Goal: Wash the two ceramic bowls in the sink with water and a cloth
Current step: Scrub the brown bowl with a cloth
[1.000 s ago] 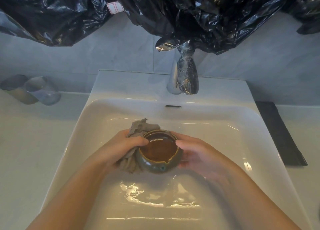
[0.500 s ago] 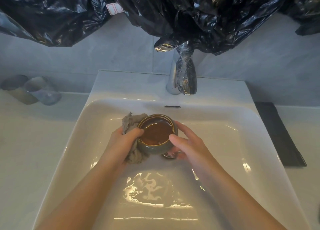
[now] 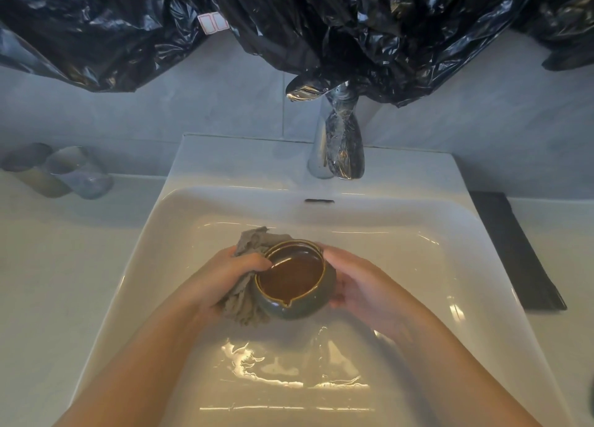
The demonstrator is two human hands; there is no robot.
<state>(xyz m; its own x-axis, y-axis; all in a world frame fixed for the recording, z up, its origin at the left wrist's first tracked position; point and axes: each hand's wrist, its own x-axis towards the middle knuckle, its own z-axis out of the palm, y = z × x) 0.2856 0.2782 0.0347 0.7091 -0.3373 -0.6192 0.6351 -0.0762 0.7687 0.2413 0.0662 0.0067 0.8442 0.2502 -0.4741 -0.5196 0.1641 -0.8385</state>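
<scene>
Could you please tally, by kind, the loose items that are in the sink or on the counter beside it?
Ceramic bowl: 1
Cloth: 1
Tumblers: 2
Dark tray: 1
Total: 5

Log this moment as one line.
left hand grips cloth against bowl | right hand holds bowl | bowl upright over sink

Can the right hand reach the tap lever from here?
Probably yes: nothing stands between the right hand and the tap lever, though that hand cups the bowl and black plastic hangs close over the lever.
</scene>
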